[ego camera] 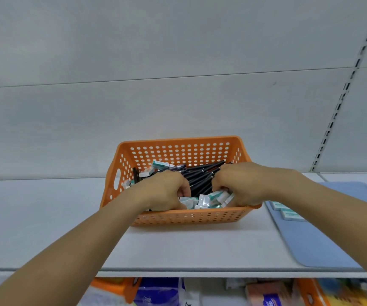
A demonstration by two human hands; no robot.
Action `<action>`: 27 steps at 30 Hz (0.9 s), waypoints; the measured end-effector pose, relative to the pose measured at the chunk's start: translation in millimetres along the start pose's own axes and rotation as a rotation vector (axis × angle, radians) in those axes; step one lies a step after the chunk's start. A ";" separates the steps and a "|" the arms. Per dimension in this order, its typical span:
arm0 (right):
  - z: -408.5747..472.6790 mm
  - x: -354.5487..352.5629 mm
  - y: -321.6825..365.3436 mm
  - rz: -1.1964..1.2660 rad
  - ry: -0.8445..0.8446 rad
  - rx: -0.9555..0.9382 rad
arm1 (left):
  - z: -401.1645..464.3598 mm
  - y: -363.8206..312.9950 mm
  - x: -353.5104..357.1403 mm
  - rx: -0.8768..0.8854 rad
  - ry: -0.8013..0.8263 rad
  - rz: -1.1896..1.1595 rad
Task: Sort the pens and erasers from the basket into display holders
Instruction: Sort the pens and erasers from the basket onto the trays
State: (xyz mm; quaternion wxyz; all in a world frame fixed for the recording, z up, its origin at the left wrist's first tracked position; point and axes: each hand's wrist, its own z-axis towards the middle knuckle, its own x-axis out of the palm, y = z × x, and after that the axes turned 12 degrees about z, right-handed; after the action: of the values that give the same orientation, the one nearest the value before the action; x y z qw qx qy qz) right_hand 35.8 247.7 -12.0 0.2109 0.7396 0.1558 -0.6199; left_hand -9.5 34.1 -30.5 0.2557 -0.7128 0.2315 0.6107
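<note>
An orange perforated basket (184,151) stands on a white shelf. Inside lie several black pens (200,175) and several white-and-teal wrapped erasers (204,200). Both hands reach into the basket from the front. My left hand (162,191) has its fingers curled down among the erasers at the front left. My right hand (242,184) curls its fingers over erasers at the front right, beside the pens. What each set of fingers holds is hidden under the hands.
A light blue mat (324,239) lies on the white shelf (45,228) right of the basket, with two erasers (286,212) on its near-left part. A slotted upright (343,89) runs up the back wall at right. Packaged goods fill the shelf below.
</note>
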 end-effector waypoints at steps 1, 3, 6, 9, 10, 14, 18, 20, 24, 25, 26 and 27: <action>-1.6 0.0 -1.0 0.025 -0.043 -0.001 | -1.2 0.1 0.1 -0.006 -0.011 -0.019; -5.6 -0.6 -3.0 0.103 -0.144 -0.014 | -4.7 0.6 0.1 -0.028 -0.035 -0.073; -15.0 -1.3 -5.0 0.301 -0.309 -0.039 | -11.5 1.5 -1.5 -0.120 -0.151 -0.282; -24.1 0.1 -6.5 0.514 -0.458 -0.061 | -18.5 -1.8 -3.5 -0.179 -0.303 -0.540; -26.2 1.2 -6.9 0.597 -0.509 -0.067 | -20.0 -4.4 -3.3 -0.182 -0.343 -0.654; -35.3 1.6 -9.3 0.855 -0.698 -0.057 | -20.3 -24.2 -1.9 -0.213 -0.493 -1.026; -58.7 -0.9 -15.4 1.207 -0.823 -0.059 | -13.8 -57.7 -6.4 -0.234 -0.587 -1.205; -77.6 2.0 -28.5 1.327 -0.881 -0.026 | -10.6 -83.4 -10.9 -0.153 -0.632 -1.253; -126.0 26.2 -80.7 1.322 -0.866 0.301 | 5.4 -150.1 -9.7 0.098 -0.588 -1.321; -137.8 35.2 -96.1 1.288 -0.828 0.416 | 13.7 -167.3 -5.1 0.129 -0.536 -1.308; -148.3 44.5 -109.9 1.248 -0.784 0.526 | 24.0 -183.6 2.1 0.144 -0.472 -1.290; -157.5 53.6 -121.9 1.200 -0.736 0.623 | 35.9 -198.5 11.5 0.138 -0.406 -1.272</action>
State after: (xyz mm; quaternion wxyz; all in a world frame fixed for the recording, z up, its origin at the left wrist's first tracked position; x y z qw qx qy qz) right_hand 119.7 430.7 -56.7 0.3313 0.4687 -0.5339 -0.6209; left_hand 92.7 208.3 -30.0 0.6491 -0.5636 -0.2481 0.4466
